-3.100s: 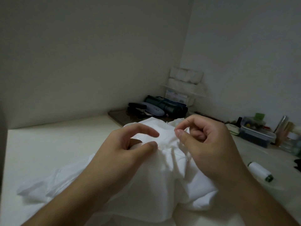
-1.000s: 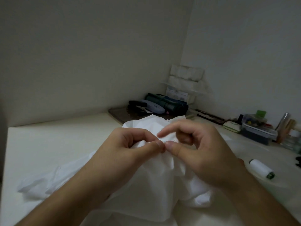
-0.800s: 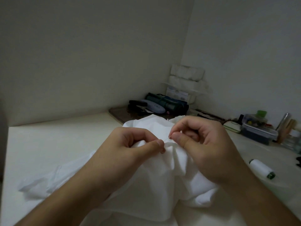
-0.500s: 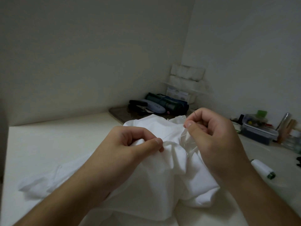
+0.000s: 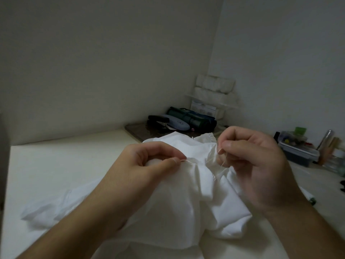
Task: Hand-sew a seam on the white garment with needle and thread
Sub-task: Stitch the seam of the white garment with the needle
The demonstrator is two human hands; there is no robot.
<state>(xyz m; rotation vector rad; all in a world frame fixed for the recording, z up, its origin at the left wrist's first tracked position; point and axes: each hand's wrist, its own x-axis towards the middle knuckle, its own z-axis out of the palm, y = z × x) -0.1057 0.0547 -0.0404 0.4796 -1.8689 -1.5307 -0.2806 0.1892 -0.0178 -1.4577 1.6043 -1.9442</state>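
Note:
The white garment lies bunched on the pale table in front of me. My left hand pinches a fold of it between thumb and forefinger. My right hand is up and to the right, thumb and forefinger pinched together. A thin white thread runs from the fold at my left fingertips across to my right fingers. The needle itself is too small to make out; it seems hidden in my right pinch.
A white thread spool peeks out behind my right wrist. Dark pouches and a stapler sit on a tray in the corner, under a small white shelf. Lidded plastic boxes and bottles crowd the right edge.
My right hand has drawn away from my left, up and to the right, pulling the thread out of the fold. My left hand has kept its pinch on the fabric.

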